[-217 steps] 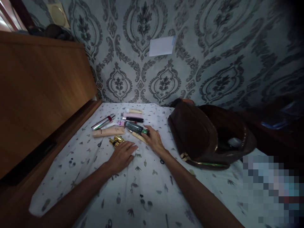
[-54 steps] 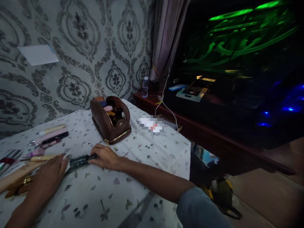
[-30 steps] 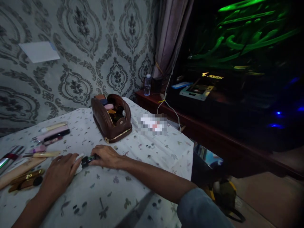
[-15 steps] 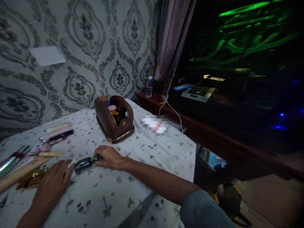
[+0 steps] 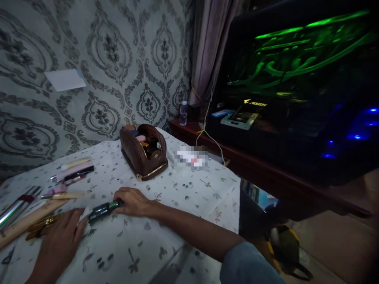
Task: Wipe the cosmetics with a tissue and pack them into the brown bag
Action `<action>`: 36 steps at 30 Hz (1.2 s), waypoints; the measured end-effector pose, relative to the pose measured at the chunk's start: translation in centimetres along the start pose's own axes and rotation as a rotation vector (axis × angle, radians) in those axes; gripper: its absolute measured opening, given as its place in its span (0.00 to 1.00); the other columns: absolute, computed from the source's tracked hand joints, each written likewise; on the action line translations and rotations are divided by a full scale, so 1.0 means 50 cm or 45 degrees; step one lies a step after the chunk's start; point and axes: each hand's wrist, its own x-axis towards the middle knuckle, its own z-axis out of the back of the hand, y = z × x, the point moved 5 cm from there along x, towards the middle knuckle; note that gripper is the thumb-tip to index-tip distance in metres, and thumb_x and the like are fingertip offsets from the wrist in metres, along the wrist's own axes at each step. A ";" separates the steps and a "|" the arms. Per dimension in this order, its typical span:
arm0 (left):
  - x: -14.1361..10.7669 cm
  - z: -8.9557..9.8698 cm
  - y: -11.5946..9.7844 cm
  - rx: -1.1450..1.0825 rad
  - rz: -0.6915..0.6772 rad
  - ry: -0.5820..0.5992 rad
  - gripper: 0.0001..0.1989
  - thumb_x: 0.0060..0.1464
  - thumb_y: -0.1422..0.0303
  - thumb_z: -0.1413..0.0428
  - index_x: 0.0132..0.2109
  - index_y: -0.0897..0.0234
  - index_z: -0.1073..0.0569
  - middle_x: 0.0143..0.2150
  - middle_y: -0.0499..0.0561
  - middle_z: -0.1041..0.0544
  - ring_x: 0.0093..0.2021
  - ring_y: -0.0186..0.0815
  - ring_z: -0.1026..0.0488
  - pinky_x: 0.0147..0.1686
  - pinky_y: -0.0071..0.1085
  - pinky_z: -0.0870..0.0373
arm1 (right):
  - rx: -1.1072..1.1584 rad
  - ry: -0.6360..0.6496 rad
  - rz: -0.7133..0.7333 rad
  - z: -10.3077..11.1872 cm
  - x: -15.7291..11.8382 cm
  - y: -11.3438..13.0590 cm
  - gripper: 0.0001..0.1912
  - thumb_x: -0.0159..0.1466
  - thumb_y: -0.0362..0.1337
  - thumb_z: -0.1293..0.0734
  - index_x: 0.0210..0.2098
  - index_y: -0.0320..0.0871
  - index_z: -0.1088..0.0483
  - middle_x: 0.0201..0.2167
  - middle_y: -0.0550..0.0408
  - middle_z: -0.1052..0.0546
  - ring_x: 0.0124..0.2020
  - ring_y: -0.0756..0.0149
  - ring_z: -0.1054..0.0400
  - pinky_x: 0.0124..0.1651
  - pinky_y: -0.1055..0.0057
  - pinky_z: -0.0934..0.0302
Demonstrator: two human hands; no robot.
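My right hand (image 5: pixel 132 202) is closed around the narrow end of a dark green bottle (image 5: pixel 102 212), which lies on its side on the cloth. Close to the bottle's other end, my left hand (image 5: pixel 60 236) rests with its fingers stretched out. It partly covers some gold-coloured makeup pieces (image 5: pixel 41 225), whose exact kind I cannot make out. Something pale shows between the left fingertips and the bottle. Beyond the hands stands a brown makeup bag (image 5: pixel 132 157), unzipped, with several cosmetics inside.
On the patterned tablecloth (image 5: pixel 183 213) at left lie a black tube (image 5: pixel 81 172), a shiny silver tube (image 5: pixel 14 209) and a long beige item (image 5: pixel 32 221). A blurred white item (image 5: pixel 191 157) lies right of the bag. A water bottle (image 5: pixel 183 113) and a dark computer case (image 5: pixel 284 118) stand beyond.
The right hand and the dark green bottle have shifted slightly left, towards the left hand. The camera view has also moved a little.
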 end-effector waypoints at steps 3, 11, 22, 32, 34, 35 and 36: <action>0.000 -0.004 0.000 -0.002 0.009 0.000 0.19 0.66 0.60 0.61 0.44 0.64 0.28 0.39 0.57 0.22 0.40 0.44 0.24 0.39 0.36 0.30 | -0.007 0.012 0.008 0.006 -0.005 0.004 0.12 0.61 0.40 0.28 0.41 0.42 0.30 0.37 0.57 0.30 0.38 0.67 0.35 0.38 0.75 0.45; 0.004 -0.009 -0.002 0.005 -0.005 0.059 0.18 0.66 0.61 0.60 0.46 0.65 0.29 0.41 0.59 0.22 0.42 0.45 0.23 0.40 0.38 0.29 | 0.009 0.034 -0.003 0.018 -0.011 0.005 0.14 0.62 0.41 0.28 0.44 0.41 0.29 0.39 0.55 0.28 0.39 0.67 0.33 0.38 0.75 0.43; 0.026 -0.021 -0.042 0.092 -0.099 0.030 0.24 0.67 0.60 0.62 0.58 0.70 0.32 0.42 0.61 0.20 0.40 0.47 0.23 0.45 0.43 0.31 | -0.050 0.061 0.049 0.007 -0.007 -0.003 0.15 0.64 0.43 0.30 0.45 0.40 0.28 0.42 0.52 0.26 0.45 0.64 0.31 0.44 0.73 0.41; 0.081 -0.026 -0.119 -0.020 -0.325 0.021 0.22 0.68 0.60 0.61 0.47 0.67 0.26 0.42 0.60 0.21 0.42 0.47 0.23 0.45 0.43 0.31 | -0.097 0.041 0.109 0.004 -0.007 -0.001 0.13 0.64 0.40 0.30 0.44 0.39 0.30 0.41 0.51 0.26 0.43 0.63 0.31 0.41 0.73 0.41; 0.081 -0.030 -0.111 -0.004 -0.333 0.054 0.24 0.68 0.58 0.62 0.46 0.67 0.26 0.42 0.61 0.20 0.41 0.47 0.23 0.43 0.43 0.30 | -0.080 0.034 0.107 0.005 -0.007 -0.001 0.13 0.64 0.41 0.30 0.44 0.40 0.30 0.41 0.52 0.26 0.43 0.64 0.31 0.41 0.73 0.41; 0.080 -0.031 -0.107 0.002 -0.335 0.067 0.25 0.68 0.57 0.63 0.46 0.67 0.25 0.41 0.61 0.20 0.41 0.46 0.23 0.43 0.42 0.30 | -0.071 0.030 0.106 0.005 -0.008 -0.001 0.13 0.64 0.41 0.30 0.44 0.40 0.30 0.40 0.52 0.26 0.43 0.64 0.31 0.41 0.73 0.41; 0.079 -0.031 -0.102 0.000 -0.334 0.076 0.26 0.68 0.56 0.63 0.45 0.67 0.25 0.41 0.61 0.20 0.41 0.46 0.23 0.43 0.42 0.29 | -0.062 0.027 0.107 0.005 -0.008 -0.002 0.13 0.63 0.40 0.30 0.44 0.41 0.30 0.40 0.53 0.26 0.43 0.64 0.31 0.41 0.74 0.41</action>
